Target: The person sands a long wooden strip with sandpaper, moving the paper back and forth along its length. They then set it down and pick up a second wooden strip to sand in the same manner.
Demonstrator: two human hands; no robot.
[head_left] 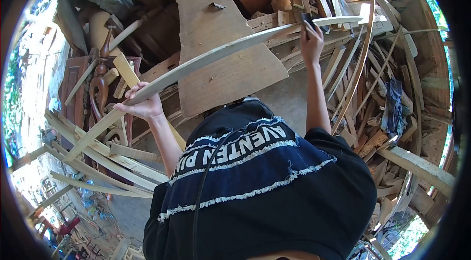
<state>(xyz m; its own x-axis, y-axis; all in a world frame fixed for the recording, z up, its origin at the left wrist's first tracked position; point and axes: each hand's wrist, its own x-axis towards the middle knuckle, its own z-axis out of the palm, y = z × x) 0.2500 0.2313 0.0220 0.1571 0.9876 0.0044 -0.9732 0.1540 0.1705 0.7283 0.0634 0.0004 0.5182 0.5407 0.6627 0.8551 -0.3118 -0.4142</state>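
Note:
A long, pale wooden strip [218,54], gently bowed, slants across in front of my body from lower left to upper right. My left hand [144,103] grips it toward the left, fingers and thumb around its edges. On the right, my right hand [312,41] is closed on a small dark block [307,18] held against the strip near its right end. What the block is made of cannot be made out. Beneath the strip's middle lies a broad wooden board [211,81] with curved edges, bearing a small dark scrap [218,6].
Offcuts and thin bent strips [355,71] are heaped at the right, near a dark cloth [394,105]. Carved, varnished furniture parts [100,71] stand at the left. More curved slats [105,159] lie at lower left. A concrete beam [419,166] juts in at right.

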